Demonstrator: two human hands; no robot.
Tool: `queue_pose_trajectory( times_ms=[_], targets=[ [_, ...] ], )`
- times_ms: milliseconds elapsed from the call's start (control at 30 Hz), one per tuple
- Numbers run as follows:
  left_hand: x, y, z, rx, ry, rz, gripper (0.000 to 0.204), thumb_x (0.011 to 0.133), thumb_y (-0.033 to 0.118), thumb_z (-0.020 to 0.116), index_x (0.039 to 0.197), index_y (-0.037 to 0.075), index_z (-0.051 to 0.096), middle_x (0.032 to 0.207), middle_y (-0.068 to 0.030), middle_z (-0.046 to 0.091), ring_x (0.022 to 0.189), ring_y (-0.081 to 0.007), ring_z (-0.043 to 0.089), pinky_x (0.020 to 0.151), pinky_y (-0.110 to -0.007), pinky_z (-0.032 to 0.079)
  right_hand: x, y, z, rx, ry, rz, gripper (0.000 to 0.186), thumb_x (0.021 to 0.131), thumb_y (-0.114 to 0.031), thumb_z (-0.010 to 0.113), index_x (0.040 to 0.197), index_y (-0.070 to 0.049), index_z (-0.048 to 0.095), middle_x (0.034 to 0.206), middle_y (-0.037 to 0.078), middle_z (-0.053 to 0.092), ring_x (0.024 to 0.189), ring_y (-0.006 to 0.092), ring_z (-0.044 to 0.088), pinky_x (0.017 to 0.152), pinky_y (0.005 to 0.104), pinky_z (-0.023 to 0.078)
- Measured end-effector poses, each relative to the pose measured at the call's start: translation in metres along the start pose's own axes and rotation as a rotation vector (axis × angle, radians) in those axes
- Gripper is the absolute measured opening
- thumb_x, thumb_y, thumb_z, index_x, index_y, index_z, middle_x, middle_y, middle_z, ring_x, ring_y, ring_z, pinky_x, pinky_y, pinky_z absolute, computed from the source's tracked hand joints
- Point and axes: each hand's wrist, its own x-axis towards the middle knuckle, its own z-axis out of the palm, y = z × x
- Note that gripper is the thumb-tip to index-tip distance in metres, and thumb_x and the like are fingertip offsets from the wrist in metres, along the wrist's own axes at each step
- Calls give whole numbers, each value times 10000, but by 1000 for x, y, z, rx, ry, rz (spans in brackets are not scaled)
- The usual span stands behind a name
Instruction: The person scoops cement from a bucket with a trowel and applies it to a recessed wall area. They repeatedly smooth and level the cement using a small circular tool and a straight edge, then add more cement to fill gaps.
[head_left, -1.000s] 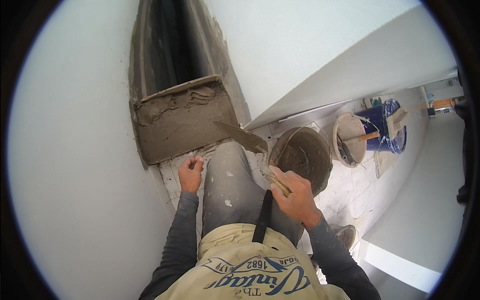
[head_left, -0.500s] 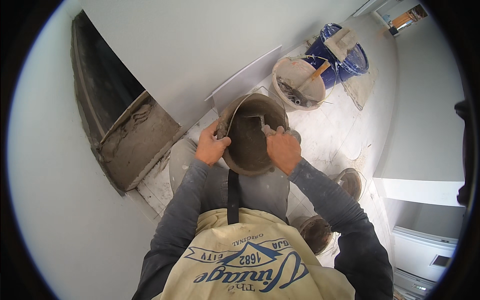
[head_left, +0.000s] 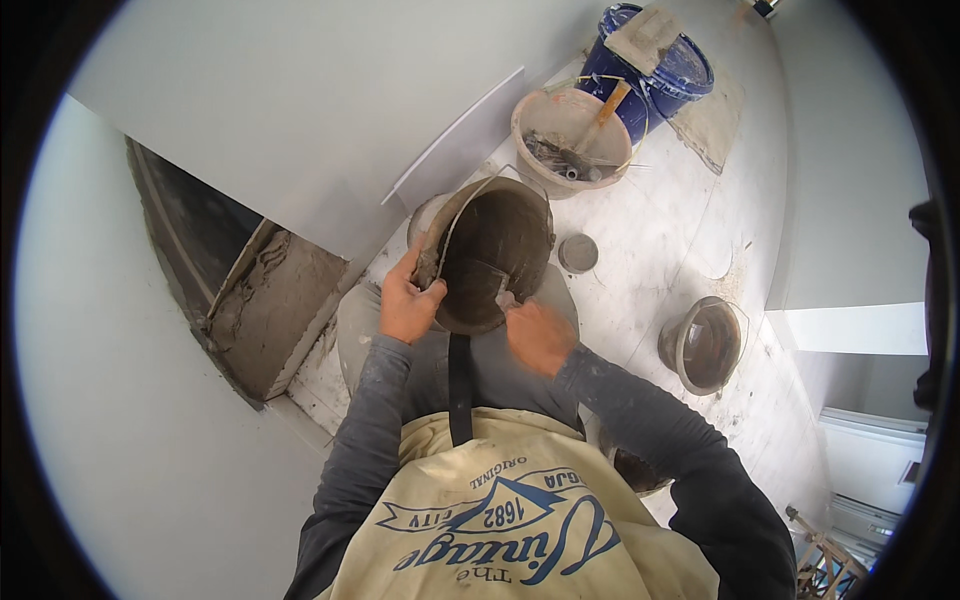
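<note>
A mortar-smeared bucket (head_left: 518,228) with a wire handle is tilted toward me between my knees. Its rim is gripped by my left hand (head_left: 408,303), the thumb bent over the near-left edge beside the wire. My right hand (head_left: 537,332) is closed around the handle of a trowel, low at the bucket's near-right side. The trowel's metal blade (head_left: 484,277) reaches down inside the bucket, against the dark grey coating there. How much mortar lies at the bottom is hard to make out.
Ahead stand a pale bucket (head_left: 528,106) of tools and a blue bucket (head_left: 612,68) topped by a dirty board (head_left: 643,36). A small round grey piece (head_left: 578,253) and another bucket (head_left: 675,345) are to the right. At left is a wall opening (head_left: 190,210) with a mortar-covered ledge (head_left: 285,300).
My right hand has drawn the trowel toward me and slightly left, lower inside the bucket. The bucket appears tipped more. With the view shifted, the small round grey piece now shows.
</note>
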Motion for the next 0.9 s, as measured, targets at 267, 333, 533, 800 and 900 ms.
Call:
queue_pose_trajectory(
  times_ms=[267,333,533,800,900],
  targets=[
    [0,-2,-16,-5,-50,-22,712,751,-99,579,1443,-40,423,1272,-105,604,1140,-150,575,963,-253,440,7,13,9,-52,-5,56,558,842,-51,539,1386,-1,429,950,230,630,781,379,665,653,446,551],
    [-2,-1,-19,-5,-38,-13,717,750,-101,585,1446,-20,432,1267,-98,604,1131,-148,578,964,-254,440,7,11,6,-64,-1,7,550,853,-55,523,1392,-6,425,961,234,629,795,378,665,667,446,552],
    [0,4,-25,-34,-6,-161,680,748,-103,612,1408,3,492,1221,-45,624,1064,-136,586,957,-263,442,15,10,7,25,126,-23,516,863,-50,509,1373,-16,442,940,214,616,791,384,655,699,453,542],
    [-1,1,-32,-32,-104,-173,687,749,-108,611,1414,27,499,1198,-34,634,1042,-124,596,929,-255,451,7,-30,3,-158,202,-175,504,857,-113,546,1338,33,513,943,173,639,851,307,658,722,384,557],
    [2,-1,-31,-30,-114,-90,699,751,-105,613,1424,35,488,1190,-28,632,1008,-116,601,873,-248,475,0,-21,0,-322,119,-181,480,858,-146,558,1299,43,543,926,147,639,846,280,653,711,353,554]
  ],
)
